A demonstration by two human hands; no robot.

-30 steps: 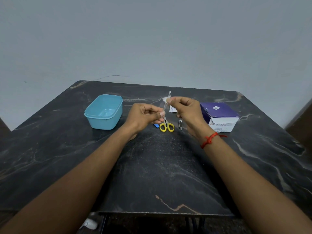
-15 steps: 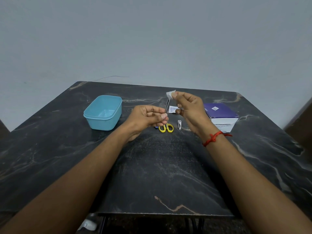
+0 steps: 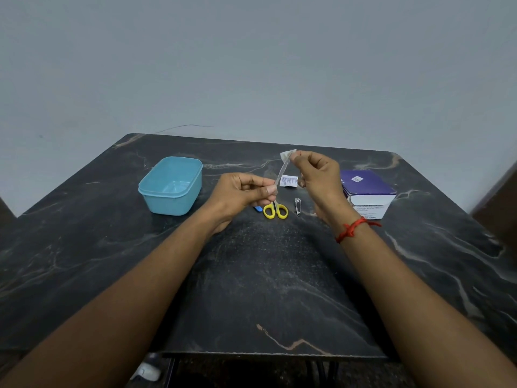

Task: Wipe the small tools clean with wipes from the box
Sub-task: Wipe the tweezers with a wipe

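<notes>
My left hand [image 3: 240, 194] pinches the tool [image 3: 280, 172] by its base; my right hand [image 3: 319, 177] pinches the wipe [image 3: 286, 154] round its tip. On the desk [image 3: 251, 275], scissors [image 3: 275, 210] and clipper [image 3: 298, 206] lie, probably not yet wiped.

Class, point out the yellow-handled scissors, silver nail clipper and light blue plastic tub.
yellow-handled scissors [image 3: 275, 210]: head view, where the handles meet.
silver nail clipper [image 3: 298, 206]: head view, its middle.
light blue plastic tub [image 3: 167, 204]: head view, front wall.

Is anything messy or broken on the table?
Nothing looks broken or spilled. The only stray bit is a small white wrapper lying loose on the table beyond the scissors. The left hand holds a thin tool; the right hand pinches a wipe at its tip.
</notes>
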